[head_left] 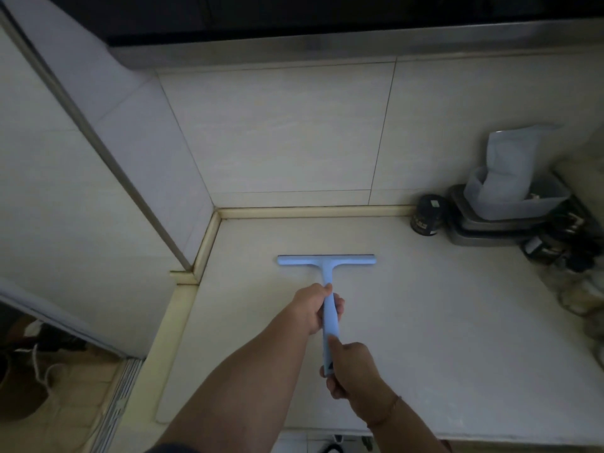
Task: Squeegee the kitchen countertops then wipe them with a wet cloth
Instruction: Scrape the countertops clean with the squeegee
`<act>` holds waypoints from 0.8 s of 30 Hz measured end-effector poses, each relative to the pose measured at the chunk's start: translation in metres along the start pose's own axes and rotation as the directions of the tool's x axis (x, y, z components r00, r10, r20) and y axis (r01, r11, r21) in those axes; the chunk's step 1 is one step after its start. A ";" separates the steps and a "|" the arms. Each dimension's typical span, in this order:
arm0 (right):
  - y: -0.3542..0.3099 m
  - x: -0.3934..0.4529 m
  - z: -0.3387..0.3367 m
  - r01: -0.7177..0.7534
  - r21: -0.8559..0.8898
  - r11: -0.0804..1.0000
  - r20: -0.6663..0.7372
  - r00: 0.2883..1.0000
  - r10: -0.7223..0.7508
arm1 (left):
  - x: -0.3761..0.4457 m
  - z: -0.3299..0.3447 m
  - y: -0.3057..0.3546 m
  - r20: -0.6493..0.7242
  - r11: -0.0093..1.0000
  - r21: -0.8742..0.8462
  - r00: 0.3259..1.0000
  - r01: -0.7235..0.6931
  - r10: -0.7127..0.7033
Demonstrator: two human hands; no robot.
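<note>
A light blue squeegee (pixel 327 261) lies with its wide blade flat on the pale countertop (pixel 441 305), a short way in front of the back wall. Its handle runs toward me. My left hand (pixel 315 307) grips the upper part of the handle just below the blade. My right hand (pixel 354 367) grips the lower end of the handle, thumb lying along its top. No cloth is in view.
A dark jar (pixel 426 215) stands at the back right beside stacked metal trays (pixel 483 228) holding a clear tub with a plastic bag (pixel 510 168). More dark items crowd the right edge. Tiled walls close the back and left; the floor lies at lower left.
</note>
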State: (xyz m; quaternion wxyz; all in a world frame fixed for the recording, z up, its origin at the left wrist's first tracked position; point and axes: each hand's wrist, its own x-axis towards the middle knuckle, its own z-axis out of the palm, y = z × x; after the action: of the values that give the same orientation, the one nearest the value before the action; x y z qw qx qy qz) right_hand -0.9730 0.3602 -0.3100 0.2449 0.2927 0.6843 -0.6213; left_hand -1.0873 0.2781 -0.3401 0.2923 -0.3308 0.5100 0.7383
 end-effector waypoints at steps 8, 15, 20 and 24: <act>0.034 -0.031 0.000 0.027 -0.060 0.998 0.011 1.000 -0.026 | -0.027 -0.010 -0.034 -0.009 1.000 0.018 1.000 0.008 -0.008; 0.073 -0.056 -0.004 0.072 -0.203 0.977 0.030 0.997 -0.068 | -0.051 -0.021 -0.073 -0.019 1.000 0.006 1.000 0.007 -0.006; 0.090 -0.082 -0.006 0.098 -0.184 0.978 0.051 0.995 -0.090 | -0.072 -0.027 -0.096 -0.042 0.999 0.033 0.999 -0.012 0.014; 0.112 -0.088 -0.005 0.119 -0.287 0.951 0.038 0.993 -0.113 | -0.088 -0.031 -0.112 -0.048 0.999 0.036 0.999 0.007 -0.005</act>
State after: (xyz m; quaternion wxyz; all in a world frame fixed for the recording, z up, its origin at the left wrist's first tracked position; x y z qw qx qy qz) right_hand -0.8315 0.3630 -0.3269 0.2553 0.2068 0.7811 -0.5310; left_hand -0.9415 0.2747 -0.3419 0.2882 -0.3445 0.5292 0.7199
